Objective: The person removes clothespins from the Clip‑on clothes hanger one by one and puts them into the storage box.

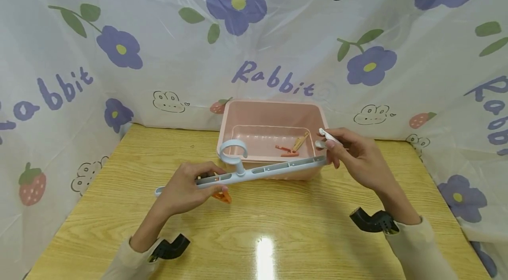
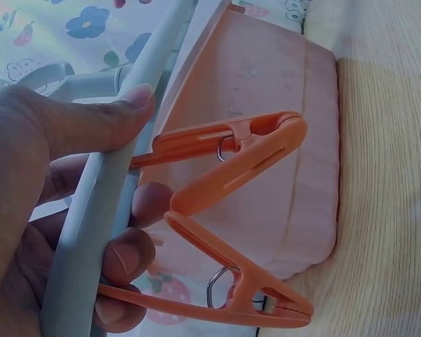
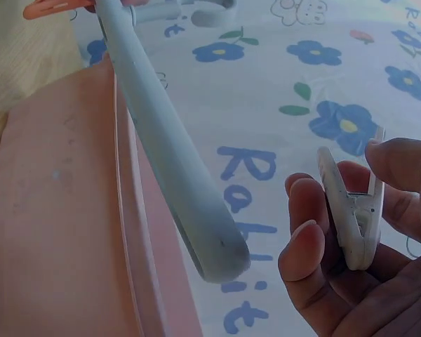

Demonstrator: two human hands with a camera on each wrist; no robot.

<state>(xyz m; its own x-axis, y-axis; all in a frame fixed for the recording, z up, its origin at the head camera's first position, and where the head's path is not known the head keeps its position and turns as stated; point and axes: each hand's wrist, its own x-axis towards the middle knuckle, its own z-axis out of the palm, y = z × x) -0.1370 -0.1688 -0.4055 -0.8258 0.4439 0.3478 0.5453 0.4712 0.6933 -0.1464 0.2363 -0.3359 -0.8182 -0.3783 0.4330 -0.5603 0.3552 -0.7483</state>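
A pale blue clip hanger (image 1: 274,169) with a curved hook is held by my left hand (image 1: 184,189), thumb on one side of the bar and fingers round the other. Two orange clips (image 2: 256,165) hang from the bar beside those fingers in the left wrist view. Near the hanger's far right end, my right hand (image 1: 363,158) pinches a white clip (image 3: 349,217) between thumb and fingers. In the right wrist view that clip is apart from the bar's rounded end.
Behind the hanger stands a pink bin (image 1: 274,114) on the wooden table (image 1: 222,240). Inside it lie a yellowish clip (image 1: 300,142) and reddish clips (image 1: 289,154). A flowered cloth (image 1: 174,50) hangs behind and at the sides.
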